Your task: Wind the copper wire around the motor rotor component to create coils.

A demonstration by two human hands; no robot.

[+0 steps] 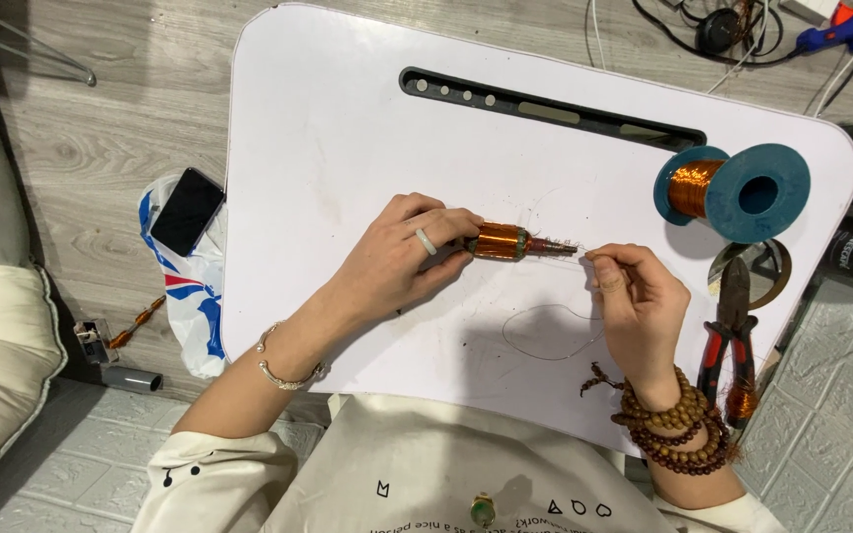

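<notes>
No real containers on the white lap table (348, 148); closest is the long black slot (545, 111) along its far edge, w/ nothing visible in it. A round recess at the table's right edge sits under the pliers' jaws (733, 281).

Left hand (402, 259) is clamped round the small copper-wound armature (502, 241), fingers closed on its left end. The armature lies roughly mid-table, long axis running left-right, nearly level, thin shaft end pointing right toward the right hand (639, 306). Right hand's thumb & fingertips are pinched together just beside the shaft tip, apparently on a fine wire (545, 336) that loops loosely on the table below; the strand is too thin to be sure.

Teal spool of copper wire (733, 190) lies on its side at the right, well apart from both hands. Red-handled pliers (728, 345) lie near the right wrist. Off the table, a dark phone (187, 210) rests on a plastic bag (194, 296) on the floor.
</notes>
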